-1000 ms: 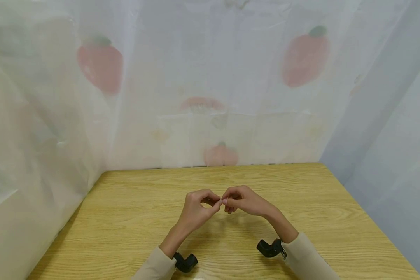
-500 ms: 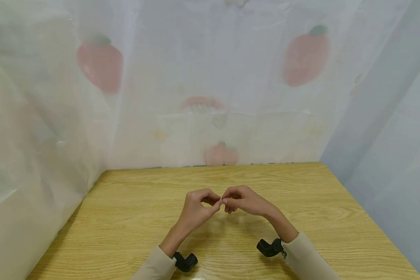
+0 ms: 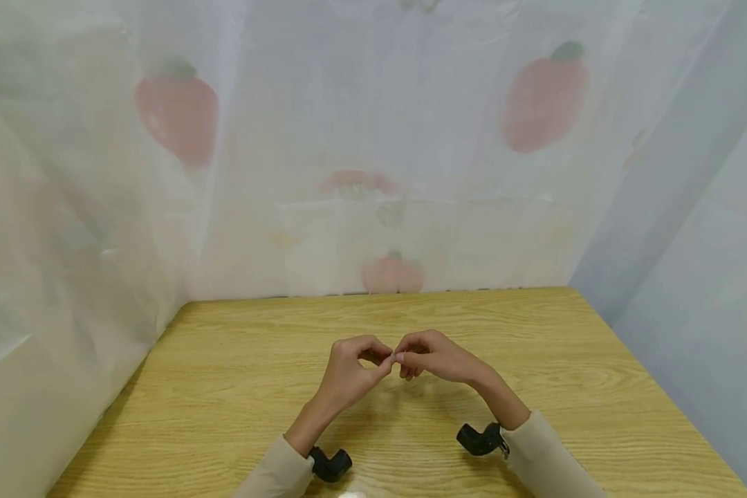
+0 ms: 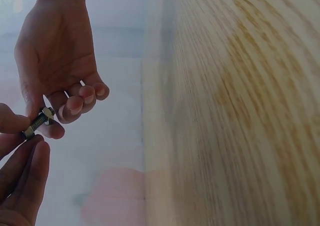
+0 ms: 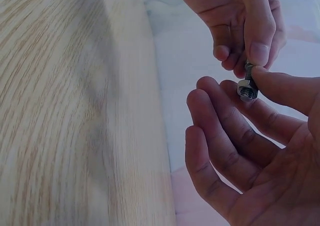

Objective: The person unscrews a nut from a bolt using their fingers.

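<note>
Above the middle of the wooden table, my left hand (image 3: 347, 379) and right hand (image 3: 443, 357) meet fingertip to fingertip in the head view. Between them is a small metal bolt (image 4: 38, 121), clearest in the wrist views. Thumb and fingers of the left hand pinch it at its head end. A hex nut (image 5: 244, 85) sits on the threads near the other end, and a short threaded tip pokes out past it. The right thumb and index finger pinch at the nut, while the other right fingers are loosely curved and spread. In the head view the fingertips hide most of the bolt.
Wood-grain table (image 3: 224, 401) spreads under both hands. A pale curtain (image 3: 286, 124) with printed strawberries stands along its back edge and both sides. Black wrist devices (image 3: 332, 465) hang at the sleeve cuffs, close over the tabletop.
Both hands keep the same place and pinch on the bolt and nut. The head view has tilted very slightly.
</note>
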Available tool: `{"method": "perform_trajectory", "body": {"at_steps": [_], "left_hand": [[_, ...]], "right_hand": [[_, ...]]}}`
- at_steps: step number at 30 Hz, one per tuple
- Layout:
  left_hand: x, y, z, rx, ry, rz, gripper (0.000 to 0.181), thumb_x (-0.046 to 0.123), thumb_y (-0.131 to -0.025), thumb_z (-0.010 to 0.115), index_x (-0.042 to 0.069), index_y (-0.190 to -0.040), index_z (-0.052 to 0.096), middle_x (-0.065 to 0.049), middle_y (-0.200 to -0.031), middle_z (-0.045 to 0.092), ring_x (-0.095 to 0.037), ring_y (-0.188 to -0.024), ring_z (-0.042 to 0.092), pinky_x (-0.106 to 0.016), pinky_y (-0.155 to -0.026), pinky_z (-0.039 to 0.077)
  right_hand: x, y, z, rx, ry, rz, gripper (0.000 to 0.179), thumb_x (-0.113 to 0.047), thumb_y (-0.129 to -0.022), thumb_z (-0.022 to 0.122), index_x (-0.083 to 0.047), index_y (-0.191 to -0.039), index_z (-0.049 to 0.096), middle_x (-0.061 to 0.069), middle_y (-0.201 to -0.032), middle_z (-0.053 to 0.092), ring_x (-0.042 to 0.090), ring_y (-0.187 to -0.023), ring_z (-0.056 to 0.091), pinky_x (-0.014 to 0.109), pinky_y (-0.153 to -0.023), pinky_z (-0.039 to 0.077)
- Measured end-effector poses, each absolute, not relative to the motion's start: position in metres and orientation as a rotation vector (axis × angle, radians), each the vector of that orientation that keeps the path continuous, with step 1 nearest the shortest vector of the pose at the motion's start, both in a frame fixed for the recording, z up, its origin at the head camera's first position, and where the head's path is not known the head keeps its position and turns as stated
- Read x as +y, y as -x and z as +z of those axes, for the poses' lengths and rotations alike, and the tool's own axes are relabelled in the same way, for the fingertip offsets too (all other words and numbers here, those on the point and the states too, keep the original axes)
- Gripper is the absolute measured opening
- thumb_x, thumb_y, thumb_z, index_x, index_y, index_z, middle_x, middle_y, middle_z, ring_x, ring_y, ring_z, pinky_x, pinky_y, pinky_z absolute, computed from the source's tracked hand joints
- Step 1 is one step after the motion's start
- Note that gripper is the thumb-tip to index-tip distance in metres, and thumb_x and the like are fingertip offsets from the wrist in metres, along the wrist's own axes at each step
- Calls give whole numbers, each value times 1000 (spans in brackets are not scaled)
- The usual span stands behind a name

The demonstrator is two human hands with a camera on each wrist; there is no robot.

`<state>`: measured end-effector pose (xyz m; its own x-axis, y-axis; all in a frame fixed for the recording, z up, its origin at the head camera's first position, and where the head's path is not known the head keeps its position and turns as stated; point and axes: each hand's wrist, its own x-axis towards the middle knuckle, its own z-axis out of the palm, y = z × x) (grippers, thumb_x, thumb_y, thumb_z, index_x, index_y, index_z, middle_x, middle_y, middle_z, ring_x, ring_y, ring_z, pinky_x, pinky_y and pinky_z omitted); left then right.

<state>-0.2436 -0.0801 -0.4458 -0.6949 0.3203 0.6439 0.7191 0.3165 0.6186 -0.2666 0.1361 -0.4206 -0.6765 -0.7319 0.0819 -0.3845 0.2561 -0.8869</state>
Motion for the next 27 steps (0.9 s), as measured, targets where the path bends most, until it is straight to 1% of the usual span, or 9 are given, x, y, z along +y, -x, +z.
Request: {"method": "perform_trajectory", "body": {"at_steps": [3,7,16,19,23,25,27], "left_hand": [[-80,244,-445,-2175,930,-1334,9,13,-85,73,21,-89,73,6,-81,72,-1,-69,67,-18,-64,57],[-80,244,-444,-2169,936,-1333,8,14,-85,73,21,-88,73,6,-81,72,-1,-69,67,-18,-64,57],[-80,242,-443,-2193,893,-1424,5,16,-86,73,20,-89,73,5,-83,73,-3,-71,68,-21,-66,59],[-78,237,-435,-2214,858,-1475,6,10,-84,74,14,-88,73,0,-83,73,-7,-71,69,-26,-66,60],[-77,227,-421,-2230,842,-1519,7,1,-82,73,6,-86,72,-7,-83,73,-13,-71,69,-31,-67,61],[-77,224,-416,-2221,856,-1542,7,-1,-82,73,5,-86,72,-9,-83,72,-14,-72,70,-32,-67,61],[-77,224,-415,-2208,870,-1562,6,-1,-82,72,4,-86,71,-10,-83,72,-14,-72,70,-32,-68,61]], "right_hand": [[137,267,-420,2189,1020,-1388,23,-24,-101,50,-10,-109,66,17,-93,69,39,-83,65,49,-76,57],[137,266,-419,2190,1004,-1389,22,-26,-101,50,-13,-108,66,14,-93,69,42,-84,64,49,-76,57],[137,264,-415,2165,1004,-1428,21,-24,-101,51,-10,-105,66,17,-92,69,45,-84,63,42,-75,58],[136,263,-415,2138,1006,-1453,22,-21,-102,49,-8,-105,66,19,-92,68,44,-83,64,46,-76,58],[135,263,-415,2119,1022,-1460,27,-21,-104,43,-4,-103,64,22,-89,67,41,-80,65,51,-76,57],[134,263,-415,2114,1034,-1466,31,-21,-105,39,-2,-100,62,23,-87,66,41,-78,64,52,-75,57],[133,263,-415,2122,1041,-1466,34,-22,-106,36,-1,-97,61,24,-84,65,38,-75,65,51,-73,58]]}}
